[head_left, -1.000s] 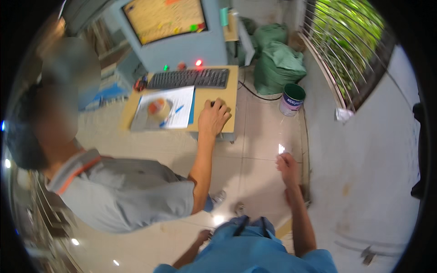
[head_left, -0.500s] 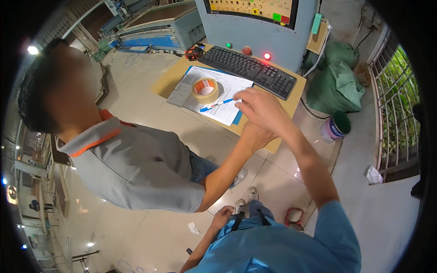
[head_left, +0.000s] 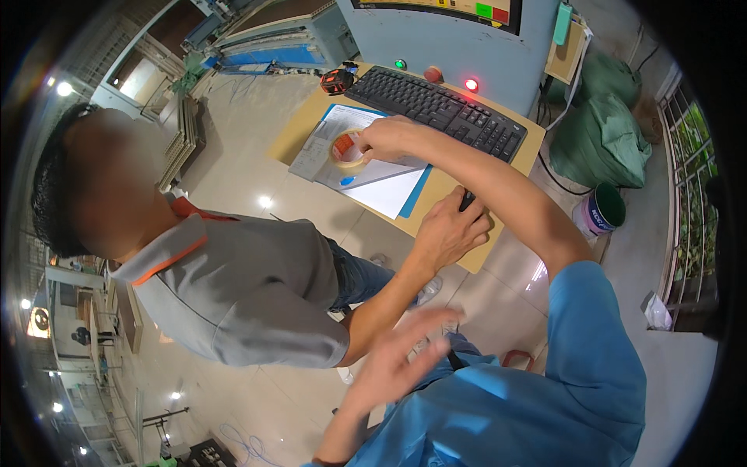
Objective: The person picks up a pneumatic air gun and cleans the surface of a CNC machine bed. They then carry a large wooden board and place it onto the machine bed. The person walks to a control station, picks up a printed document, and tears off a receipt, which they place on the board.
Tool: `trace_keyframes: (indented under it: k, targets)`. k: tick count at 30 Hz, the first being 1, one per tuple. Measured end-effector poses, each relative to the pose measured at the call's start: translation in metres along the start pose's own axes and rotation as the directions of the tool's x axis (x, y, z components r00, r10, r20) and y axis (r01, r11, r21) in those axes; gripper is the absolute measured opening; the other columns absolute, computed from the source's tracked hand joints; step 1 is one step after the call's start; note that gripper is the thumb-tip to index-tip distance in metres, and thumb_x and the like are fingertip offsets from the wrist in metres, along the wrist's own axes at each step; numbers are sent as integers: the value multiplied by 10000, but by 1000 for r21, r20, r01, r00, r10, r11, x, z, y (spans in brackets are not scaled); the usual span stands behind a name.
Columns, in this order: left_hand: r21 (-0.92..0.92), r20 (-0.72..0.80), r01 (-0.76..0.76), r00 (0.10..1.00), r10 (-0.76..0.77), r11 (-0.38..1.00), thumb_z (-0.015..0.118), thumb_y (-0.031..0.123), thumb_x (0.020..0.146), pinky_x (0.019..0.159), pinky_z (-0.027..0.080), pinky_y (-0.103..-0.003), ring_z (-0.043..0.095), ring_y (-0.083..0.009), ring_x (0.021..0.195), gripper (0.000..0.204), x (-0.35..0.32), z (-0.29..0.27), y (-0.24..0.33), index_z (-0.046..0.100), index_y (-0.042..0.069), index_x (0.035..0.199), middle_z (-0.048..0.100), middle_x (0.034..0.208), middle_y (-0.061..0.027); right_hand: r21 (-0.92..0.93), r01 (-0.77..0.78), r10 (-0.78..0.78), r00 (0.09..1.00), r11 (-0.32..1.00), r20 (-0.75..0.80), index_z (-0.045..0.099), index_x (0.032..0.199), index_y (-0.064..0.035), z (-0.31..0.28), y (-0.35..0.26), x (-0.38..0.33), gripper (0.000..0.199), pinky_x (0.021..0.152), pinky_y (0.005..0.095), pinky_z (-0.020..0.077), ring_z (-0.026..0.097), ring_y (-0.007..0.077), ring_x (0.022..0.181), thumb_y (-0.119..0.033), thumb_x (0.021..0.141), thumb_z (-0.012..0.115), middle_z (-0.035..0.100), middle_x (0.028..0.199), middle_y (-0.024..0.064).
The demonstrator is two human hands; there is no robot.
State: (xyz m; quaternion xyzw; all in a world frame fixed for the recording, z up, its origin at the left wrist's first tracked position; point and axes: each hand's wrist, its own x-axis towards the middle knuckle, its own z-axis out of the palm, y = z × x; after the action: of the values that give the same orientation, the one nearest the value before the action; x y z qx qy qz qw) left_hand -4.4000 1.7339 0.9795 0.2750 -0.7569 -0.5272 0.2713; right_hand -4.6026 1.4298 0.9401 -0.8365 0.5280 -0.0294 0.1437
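Note:
My right hand (head_left: pixel 393 138) reaches over the small table, fingers curled and closed at the near rim of a roll of tape (head_left: pixel 337 150). The roll lies on printed paper sheets (head_left: pixel 397 194) over a blue folder. Below the roll shows the blue end of a pen (head_left: pixel 347 180); its rest is hidden or blurred. My left hand (head_left: pixel 401 362) is raised in front of my blue shirt, fingers spread and holding nothing, smeared by motion. Another person's hand (head_left: pixel 451 233) rests on a black mouse (head_left: pixel 467 200) beneath my right forearm.
A black keyboard (head_left: pixel 443 109) lies behind the papers, with an orange-black tape measure (head_left: pixel 338 81) at its left. The grey machine cabinet (head_left: pixel 436 43) has lit buttons and a screen. A person in a grey shirt (head_left: pixel 257 288) stands at left. Green sacks (head_left: pixel 603 140) and a bucket (head_left: pixel 599 210) stand right.
My right hand has moved left from the pen's end to the tape roll. My left hand has come up and opened. The other person's hand now shows on the mouse. The view has shifted slightly.

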Motion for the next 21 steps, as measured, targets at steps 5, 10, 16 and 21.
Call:
trace_keyframes:
  k: [5,10,16,21]
  targets:
    - [418,-445,148,893,60,896,547,146,1025,871,514,-413,664,-343,1040,282,102,-30,-20,644,-2,1244,662,1152,-211,65,75,-70,994,995,-82,700,1173,-155,13,11,-12,325,841,489,538,700,365,979,-234,860,667,733,1056,151]
    - [576,-578,290,805,130,764,506,132,1016,899,509,-467,647,-426,1062,278,165,-61,-64,666,43,1226,655,1210,-227,33,146,-142,985,989,-97,581,1223,-151,27,17,-21,424,805,507,528,692,395,985,-164,827,734,714,995,177]
    - [654,-418,434,890,-182,620,492,142,1000,920,518,-473,667,-394,1080,300,168,-66,-101,709,69,1193,688,1200,-211,97,148,-133,981,984,-142,587,1245,-136,29,23,-26,450,809,516,523,688,390,1001,-37,812,660,701,1011,186]
    - [701,-354,324,931,-84,636,501,124,978,940,530,-461,676,-372,1067,290,152,-64,-117,725,51,1147,693,1241,-125,143,99,-76,985,985,-154,598,1296,-145,25,34,-44,504,827,510,527,689,382,1002,-11,811,619,698,1035,195]
